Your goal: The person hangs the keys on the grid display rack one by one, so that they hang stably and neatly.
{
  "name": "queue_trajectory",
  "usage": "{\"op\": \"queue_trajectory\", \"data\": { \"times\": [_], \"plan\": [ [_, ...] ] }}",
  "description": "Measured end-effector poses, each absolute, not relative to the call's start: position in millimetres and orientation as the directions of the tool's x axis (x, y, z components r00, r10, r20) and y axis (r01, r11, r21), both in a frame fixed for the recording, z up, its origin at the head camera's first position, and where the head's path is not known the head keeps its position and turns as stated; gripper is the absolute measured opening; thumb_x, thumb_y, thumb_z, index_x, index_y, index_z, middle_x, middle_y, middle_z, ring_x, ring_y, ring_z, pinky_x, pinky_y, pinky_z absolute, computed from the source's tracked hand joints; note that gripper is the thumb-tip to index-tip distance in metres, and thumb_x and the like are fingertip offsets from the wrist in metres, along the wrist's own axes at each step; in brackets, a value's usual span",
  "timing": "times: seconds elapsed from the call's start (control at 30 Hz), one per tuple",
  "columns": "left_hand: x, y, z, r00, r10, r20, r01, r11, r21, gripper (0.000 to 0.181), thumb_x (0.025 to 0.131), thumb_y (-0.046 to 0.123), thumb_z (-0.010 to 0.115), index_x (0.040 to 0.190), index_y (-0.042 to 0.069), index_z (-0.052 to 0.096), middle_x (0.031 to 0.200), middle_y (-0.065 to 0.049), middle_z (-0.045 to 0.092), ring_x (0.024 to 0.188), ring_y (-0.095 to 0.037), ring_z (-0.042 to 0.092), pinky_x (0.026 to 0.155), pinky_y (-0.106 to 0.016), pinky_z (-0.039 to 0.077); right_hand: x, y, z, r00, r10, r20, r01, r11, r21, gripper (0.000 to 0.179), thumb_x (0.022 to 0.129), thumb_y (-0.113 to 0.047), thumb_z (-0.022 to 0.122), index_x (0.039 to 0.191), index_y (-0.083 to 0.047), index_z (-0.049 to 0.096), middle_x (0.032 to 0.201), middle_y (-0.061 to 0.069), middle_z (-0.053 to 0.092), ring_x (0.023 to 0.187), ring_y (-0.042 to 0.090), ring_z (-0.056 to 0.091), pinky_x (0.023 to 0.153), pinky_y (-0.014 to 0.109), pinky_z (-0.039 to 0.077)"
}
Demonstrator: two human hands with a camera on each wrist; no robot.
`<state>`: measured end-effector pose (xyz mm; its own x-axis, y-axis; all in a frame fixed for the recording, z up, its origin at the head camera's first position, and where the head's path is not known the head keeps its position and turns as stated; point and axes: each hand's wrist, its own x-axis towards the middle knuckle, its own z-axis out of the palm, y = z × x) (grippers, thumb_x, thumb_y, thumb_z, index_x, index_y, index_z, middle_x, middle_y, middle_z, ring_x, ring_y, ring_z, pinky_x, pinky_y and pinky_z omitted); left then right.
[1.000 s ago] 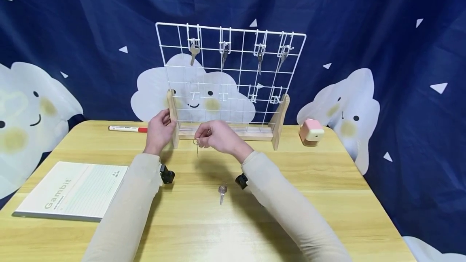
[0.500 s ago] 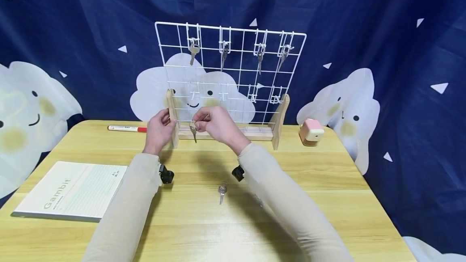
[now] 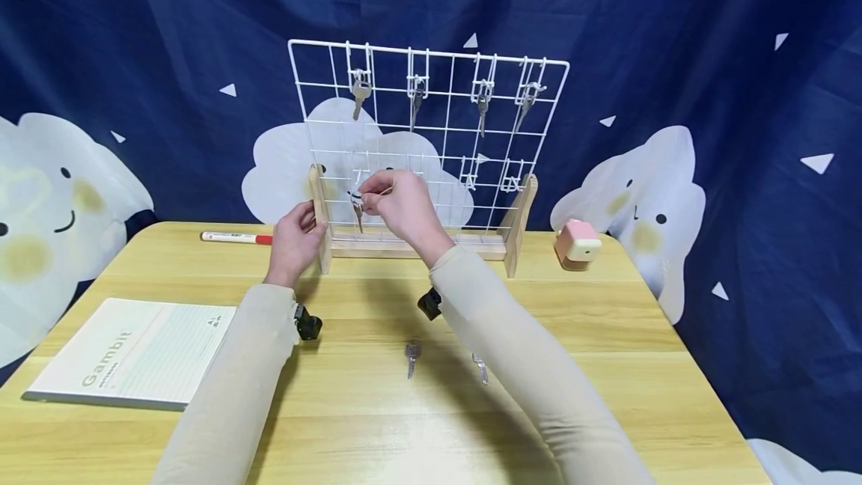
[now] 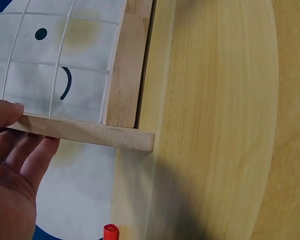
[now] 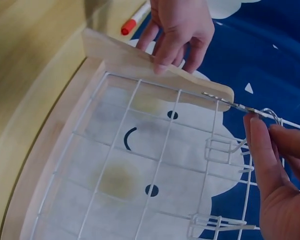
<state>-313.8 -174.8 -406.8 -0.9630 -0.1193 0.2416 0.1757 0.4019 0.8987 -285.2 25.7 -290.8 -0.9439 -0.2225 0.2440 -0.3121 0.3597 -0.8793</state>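
My left hand [image 3: 295,244] grips the left wooden upright [image 4: 85,134] of a white wire grid rack [image 3: 447,129], thumb on one side and fingers on the other. Between thumb and fingers of my right hand [image 3: 406,209], a ring is pinched with a metal key [image 3: 358,217] dangling from it. That key is close to the lower-left hook [image 5: 229,149]; whether the ring touches it I cannot tell. Several keys, such as the leftmost key [image 3: 361,98], hang from the upper hooks. On the table lie a key [image 3: 412,360] and another key [image 3: 481,369] beside my right sleeve.
A notebook [image 3: 138,350] lies at the left of the wooden table [image 3: 350,425]. Behind my left hand is a red-capped marker [image 3: 236,237]. Right of the rack stands a small pink-and-cream object [image 3: 577,245]. A dark blue curtain [image 3: 626,36] hangs behind.
My right hand has risen with the key from near the rack's base to the height of the lower hooks. The second table key has come out from behind the sleeve. My left hand stays put.
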Motion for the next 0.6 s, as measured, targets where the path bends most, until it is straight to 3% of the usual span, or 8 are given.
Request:
{"op": "queue_trajectory", "data": {
  "times": [0.23, 0.37, 0.6],
  "plan": [
    [-313.4, -174.6, -406.2, -0.963, -0.130, 0.235, 0.168, 0.396, 0.903, 0.047, 0.096, 0.001, 0.057, 0.142, -0.003, 0.047, 0.137, -0.024, 0.052, 0.125, -0.033, 0.052, 0.104, -0.036, 0.045, -290.4, 17.4, -288.1, -0.947, -0.124, 0.295, -0.319, 0.288, -0.903, 0.012, 0.090, 0.008, 0.062, 0.095, 0.006, 0.073, 0.090, 0.015, 0.071, 0.075, 0.020, 0.072, 0.067, 0.019, 0.058],
    [-313.9, -174.8, -407.0, -0.960, -0.131, 0.246, 0.174, 0.406, 0.897, 0.047, 0.096, 0.001, 0.057, 0.141, -0.003, 0.048, 0.136, -0.024, 0.053, 0.125, -0.033, 0.053, 0.103, -0.037, 0.046, -294.1, 15.2, -290.3, -0.946, -0.080, 0.315, -0.322, 0.345, -0.881, 0.013, 0.088, 0.007, 0.063, 0.093, 0.001, 0.075, 0.082, 0.006, 0.070, 0.070, 0.012, 0.069, 0.064, 0.018, 0.057],
    [-314.1, -174.1, -407.0, -0.962, -0.132, 0.240, 0.169, 0.403, 0.899, 0.047, 0.096, 0.002, 0.057, 0.142, -0.003, 0.046, 0.137, -0.025, 0.052, 0.125, -0.033, 0.053, 0.104, -0.037, 0.045, -300.9, 9.2, -296.4, -0.934, -0.037, 0.356, -0.330, 0.469, -0.819, 0.010, 0.089, 0.001, 0.066, 0.089, -0.004, 0.075, 0.079, 0.001, 0.070, 0.070, 0.009, 0.065, 0.063, 0.017, 0.053]
  ]
}}
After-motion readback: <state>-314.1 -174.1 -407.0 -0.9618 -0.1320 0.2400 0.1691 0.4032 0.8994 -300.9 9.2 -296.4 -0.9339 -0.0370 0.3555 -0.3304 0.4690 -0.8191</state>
